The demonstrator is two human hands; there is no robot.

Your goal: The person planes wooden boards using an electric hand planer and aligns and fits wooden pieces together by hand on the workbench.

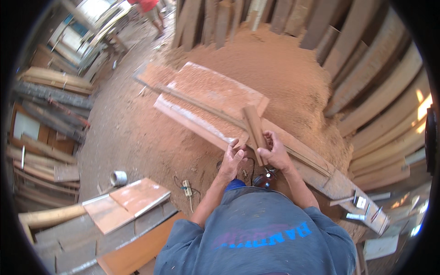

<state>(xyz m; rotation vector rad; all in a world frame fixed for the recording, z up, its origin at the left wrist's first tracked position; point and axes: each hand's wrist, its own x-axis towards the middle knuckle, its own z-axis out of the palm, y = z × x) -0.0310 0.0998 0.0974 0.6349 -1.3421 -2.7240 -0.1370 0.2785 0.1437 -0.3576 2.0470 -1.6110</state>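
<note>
A short brown wooden piece (pixel 254 130) stands out ahead of my body, over the sawdust-covered workbench (pixel 206 87). My right hand (pixel 275 152) grips its near right side, thumb and fingers around the edge. Just left of the piece is my left hand (pixel 233 160), its fingers apart and curved, holding nothing that I can see. A shiny, dark rounded object (pixel 264 178), partly hidden by my shirt, sits below the right hand; I cannot make out its kind. Next to it a dark cable loops between my hands.
A long wooden beam (pixel 316 169) runs across the bench to the lower right. Sawdust (pixel 284 68) is heaped behind. Timber planks (pixel 366 82) line the right wall. At left lie a power strip (pixel 186 187), a tape roll (pixel 118 178) and flat boards (pixel 133 201). A person (pixel 149 9) stands far off.
</note>
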